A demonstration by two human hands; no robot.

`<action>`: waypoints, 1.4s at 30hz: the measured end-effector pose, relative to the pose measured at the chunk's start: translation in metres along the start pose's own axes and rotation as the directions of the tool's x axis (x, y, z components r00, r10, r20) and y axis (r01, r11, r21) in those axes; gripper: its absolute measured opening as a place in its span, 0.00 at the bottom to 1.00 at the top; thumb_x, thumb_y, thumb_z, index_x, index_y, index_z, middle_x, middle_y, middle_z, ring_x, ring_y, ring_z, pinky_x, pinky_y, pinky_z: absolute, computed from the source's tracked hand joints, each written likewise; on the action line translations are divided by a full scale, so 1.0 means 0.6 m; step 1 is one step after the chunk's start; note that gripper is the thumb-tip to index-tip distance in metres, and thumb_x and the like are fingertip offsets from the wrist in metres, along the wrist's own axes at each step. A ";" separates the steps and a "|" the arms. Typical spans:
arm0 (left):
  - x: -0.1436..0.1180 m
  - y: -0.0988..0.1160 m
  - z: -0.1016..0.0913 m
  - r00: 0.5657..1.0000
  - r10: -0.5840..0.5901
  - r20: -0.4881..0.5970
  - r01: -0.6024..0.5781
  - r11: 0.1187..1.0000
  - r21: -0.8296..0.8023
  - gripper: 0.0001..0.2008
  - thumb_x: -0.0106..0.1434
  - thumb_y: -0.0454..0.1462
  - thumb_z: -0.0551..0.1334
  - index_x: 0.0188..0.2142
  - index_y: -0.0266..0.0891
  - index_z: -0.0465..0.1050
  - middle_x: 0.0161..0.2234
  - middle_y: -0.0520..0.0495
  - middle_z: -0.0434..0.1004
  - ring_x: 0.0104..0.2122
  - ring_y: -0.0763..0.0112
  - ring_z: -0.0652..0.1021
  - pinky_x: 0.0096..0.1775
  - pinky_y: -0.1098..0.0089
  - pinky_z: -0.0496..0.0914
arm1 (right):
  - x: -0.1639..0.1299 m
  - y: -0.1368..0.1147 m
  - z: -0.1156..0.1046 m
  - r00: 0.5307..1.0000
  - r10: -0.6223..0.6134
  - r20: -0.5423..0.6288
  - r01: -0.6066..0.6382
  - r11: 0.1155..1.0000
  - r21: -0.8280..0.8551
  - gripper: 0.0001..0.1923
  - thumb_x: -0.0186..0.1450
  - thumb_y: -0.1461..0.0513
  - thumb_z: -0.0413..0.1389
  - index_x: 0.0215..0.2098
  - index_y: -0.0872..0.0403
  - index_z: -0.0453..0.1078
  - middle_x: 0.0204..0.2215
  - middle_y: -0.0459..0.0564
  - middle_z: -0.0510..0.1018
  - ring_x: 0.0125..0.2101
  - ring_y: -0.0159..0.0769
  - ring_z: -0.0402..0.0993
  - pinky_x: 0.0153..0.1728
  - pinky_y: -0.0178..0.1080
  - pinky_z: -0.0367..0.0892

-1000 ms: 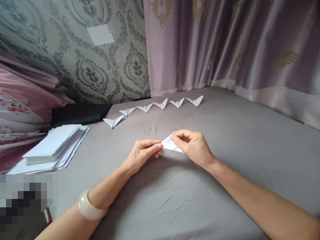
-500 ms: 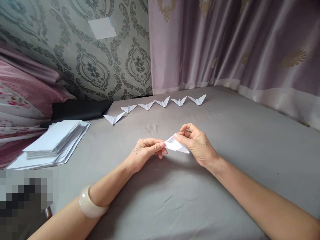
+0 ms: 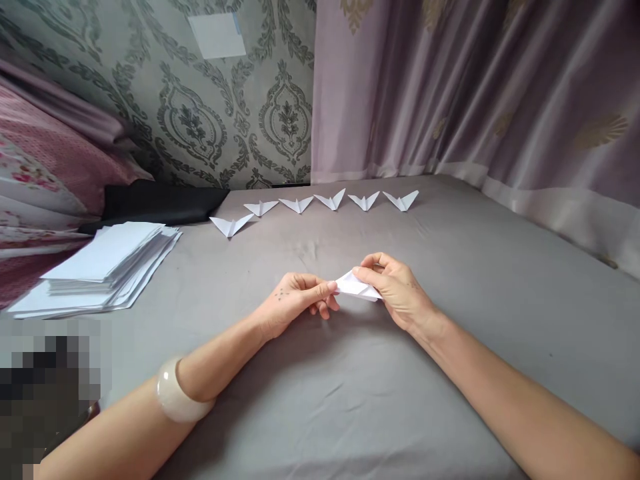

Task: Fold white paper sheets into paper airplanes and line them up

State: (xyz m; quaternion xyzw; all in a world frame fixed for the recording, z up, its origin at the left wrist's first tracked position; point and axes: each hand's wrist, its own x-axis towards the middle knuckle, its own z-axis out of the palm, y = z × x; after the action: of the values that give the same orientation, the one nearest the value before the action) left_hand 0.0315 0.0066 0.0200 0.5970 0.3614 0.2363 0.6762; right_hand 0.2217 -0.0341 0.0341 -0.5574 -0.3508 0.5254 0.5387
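Note:
A small piece of folded white paper is held between my two hands above the grey cloth. My left hand pinches its left corner between thumb and fingers. On the other side my right hand grips the upper right part, thumb on top and fingers behind. The right fingers hide some of the paper. Beyond the hands stand several white folded paper shapes with two spread wings, in a row; the nearest winged paper lies at the row's left end.
To the left rests a stack of white paper sheets, with a black cloth behind it. A patterned wall and a mauve curtain bound the far side. Pink floral fabric hangs at the left edge.
The folded paper has tilted flatter, and its lower right corner now sits nearer my right hand. Both hands keep their hold. The whole view has shifted slightly.

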 end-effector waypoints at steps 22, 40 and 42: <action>0.003 -0.010 0.044 0.955 -0.097 -0.282 -0.070 0.845 -0.530 0.13 0.55 0.43 0.70 0.32 0.33 0.75 0.27 0.50 0.76 0.24 0.81 0.73 0.30 0.79 0.68 | -0.017 0.009 0.024 0.976 -0.070 0.207 0.061 0.997 0.047 0.10 0.54 0.57 0.63 0.34 0.52 0.75 0.32 0.46 0.75 0.34 0.32 0.66 0.30 0.34 0.57; -0.007 -0.008 0.064 0.978 -0.031 -0.207 -0.066 0.893 -0.445 0.13 0.57 0.44 0.68 0.31 0.35 0.76 0.30 0.47 0.77 0.28 0.77 0.74 0.34 0.74 0.67 | -0.021 0.016 0.033 0.995 -0.061 0.073 0.052 0.992 0.118 0.28 0.51 0.46 0.64 0.11 0.53 0.56 0.13 0.40 0.57 0.20 0.27 0.52 0.25 0.36 0.51; -0.007 -0.007 0.063 0.983 -0.045 -0.175 -0.035 0.903 -0.428 0.15 0.57 0.45 0.68 0.31 0.34 0.76 0.31 0.45 0.78 0.28 0.75 0.74 0.33 0.74 0.66 | -0.019 0.016 0.029 0.997 -0.052 0.060 0.046 0.994 0.095 0.28 0.50 0.46 0.65 0.11 0.53 0.57 0.13 0.40 0.58 0.19 0.27 0.52 0.24 0.36 0.51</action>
State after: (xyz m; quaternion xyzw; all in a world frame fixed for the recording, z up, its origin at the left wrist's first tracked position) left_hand 0.0576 -0.0209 0.0179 0.4084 0.3618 0.3617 0.7559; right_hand 0.2011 -0.0426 0.0297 -0.5059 -0.3562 0.5450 0.5658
